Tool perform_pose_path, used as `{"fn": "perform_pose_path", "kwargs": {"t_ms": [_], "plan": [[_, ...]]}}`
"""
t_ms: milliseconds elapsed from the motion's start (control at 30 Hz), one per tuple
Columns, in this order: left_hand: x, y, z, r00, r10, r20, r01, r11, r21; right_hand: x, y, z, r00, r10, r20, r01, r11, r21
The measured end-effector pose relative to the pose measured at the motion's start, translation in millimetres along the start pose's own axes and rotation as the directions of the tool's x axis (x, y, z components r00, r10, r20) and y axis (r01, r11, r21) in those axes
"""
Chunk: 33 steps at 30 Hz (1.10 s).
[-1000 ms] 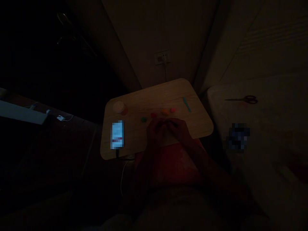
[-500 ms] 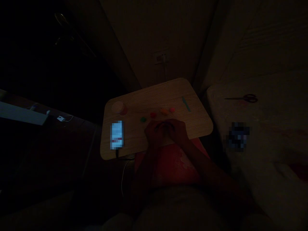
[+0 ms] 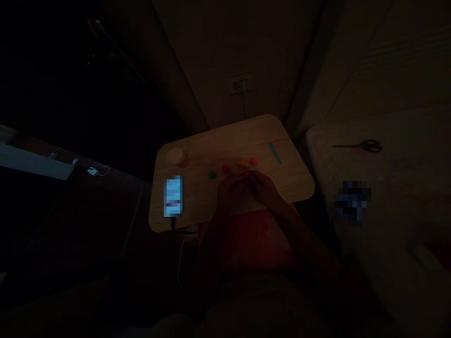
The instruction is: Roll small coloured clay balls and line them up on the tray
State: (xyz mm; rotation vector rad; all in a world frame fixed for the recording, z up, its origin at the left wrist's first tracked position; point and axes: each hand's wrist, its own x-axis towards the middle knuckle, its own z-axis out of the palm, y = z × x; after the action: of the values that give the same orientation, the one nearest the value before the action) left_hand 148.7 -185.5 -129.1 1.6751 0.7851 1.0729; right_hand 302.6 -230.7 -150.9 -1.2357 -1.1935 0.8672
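In the dim head view, my left hand and my right hand meet over the near edge of a small wooden table. Their fingers are curled and come together at the tips; what lies between them, if anything, is too dark to make out. Just beyond the fingers is a row of small soft-looking lumps: green, red, orange and pink. A flat teal strip-like tool lies to their right.
A lit phone with a cable and a round tub occupy the table's left side. Scissors and a blurred dark object lie on the pale surface at right. A wall socket holds a plug behind the table.
The whole view has shifted slightly, moving the scene a little to the right. My hands stay together, with the fingers slightly rearranged. The lumps and the tool keep their places on the table.
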Motion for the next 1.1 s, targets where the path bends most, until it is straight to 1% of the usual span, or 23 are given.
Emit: {"fn": "perform_pose_path", "kwargs": {"t_ms": [100, 233, 367, 433, 500, 567, 667, 767, 867, 967, 1033, 1100], "plan": [[0, 2, 1.9, 1.000, 0.004, 0.027, -0.004, 1.000, 0.020, -1, 5, -1, 1.000, 0.026, 0.005, -0.026, 0.999, 0.024], [1, 2, 3.9, 0.997, 0.071, 0.041, -0.074, 0.993, 0.092, -3, 9, -1, 0.995, 0.077, 0.060, -0.084, 0.990, 0.116], [-3, 0, 5.0, 0.993, 0.105, 0.046, -0.111, 0.981, 0.159, -3, 3, -2, 0.992, 0.088, 0.088, -0.106, 0.969, 0.221], [-5, -1, 5.4, 0.994, 0.108, 0.004, -0.106, 0.971, 0.212, -3, -5, -2, 0.991, 0.044, 0.123, -0.070, 0.975, 0.212], [-7, -4, 5.9, 0.992, 0.121, -0.035, -0.108, 0.960, 0.259, -2, -11, -2, 0.986, -0.014, 0.167, -0.010, 0.990, 0.142], [-7, -6, 6.3, 0.989, 0.143, -0.043, -0.127, 0.954, 0.271, -1, -14, -1, 0.988, -0.023, 0.151, 0.010, 0.996, 0.085], [-5, -6, 6.3, 0.983, 0.182, -0.029, -0.170, 0.955, 0.242, 0, -13, -1, 0.996, 0.008, 0.086, -0.016, 0.995, 0.098], [-2, -4, 4.3, 0.982, 0.187, -0.016, -0.180, 0.962, 0.205, 2, -11, -5, 0.995, 0.060, 0.078, -0.073, 0.984, 0.165], [-1, -2, 0.8, 0.990, 0.142, -0.003, -0.141, 0.983, 0.115, 3, -13, -8, 0.993, 0.099, 0.062, -0.107, 0.983, 0.149], [0, 1, -1.3, 0.997, 0.063, 0.035, -0.063, 0.998, 0.009, 3, -15, -8, 0.996, 0.083, 0.017, -0.085, 0.992, 0.092], [1, 2, -0.7, 0.997, 0.021, 0.069, -0.020, 1.000, -0.015, 1, -15, -6, 0.997, 0.072, -0.013, -0.071, 0.995, 0.073], [2, 4, 1.2, 0.997, 0.000, 0.082, 0.000, 1.000, -0.001, -1, -14, -3, 0.996, 0.072, -0.053, -0.069, 0.996, 0.056]]}}
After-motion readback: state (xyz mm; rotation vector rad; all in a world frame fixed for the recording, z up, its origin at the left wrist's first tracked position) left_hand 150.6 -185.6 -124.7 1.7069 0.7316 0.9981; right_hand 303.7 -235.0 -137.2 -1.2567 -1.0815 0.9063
